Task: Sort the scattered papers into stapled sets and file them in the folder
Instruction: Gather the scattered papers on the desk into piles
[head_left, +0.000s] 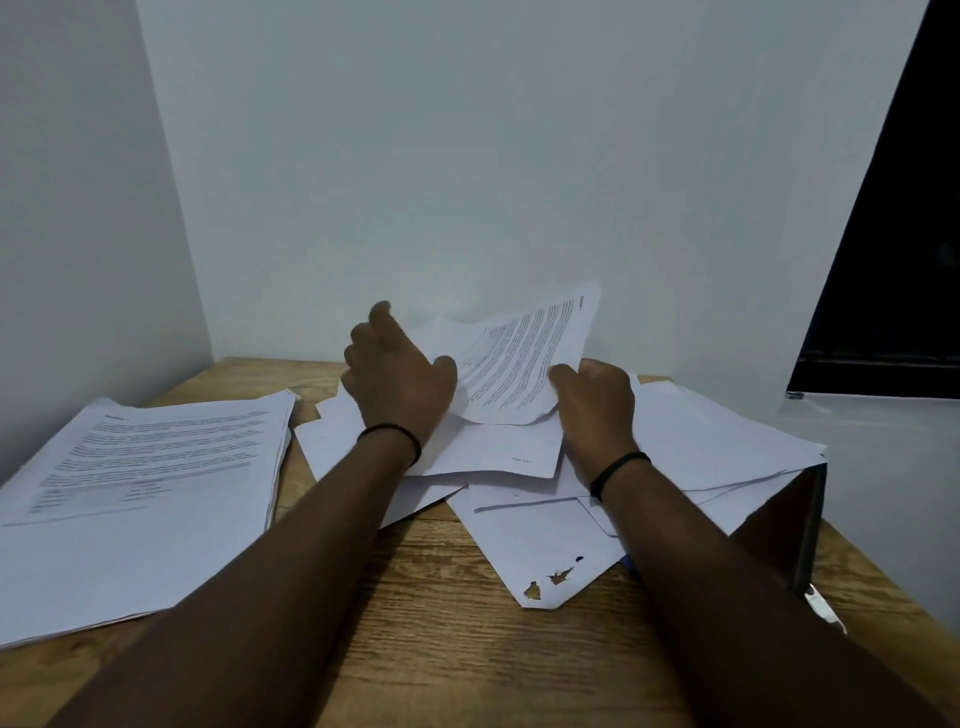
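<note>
Both grips, left hand (397, 374) and right hand (597, 397), clamp 1 printed sheet's (519, 358) edges (raised above scattered papers (519, 467)).

Both hands were up over the loose pile of papers (524, 467) in the middle of the wooden table (441, 649). Left hand (397, 371) and right hand (597, 400) each gripped an edge of one printed sheet (519, 358), lifted and curling above the pile. A neater stack (140, 467) lay at the left. A dark folder (795, 525) sat under the papers at right, near the table edge. Black bands on both wrists.
</note>
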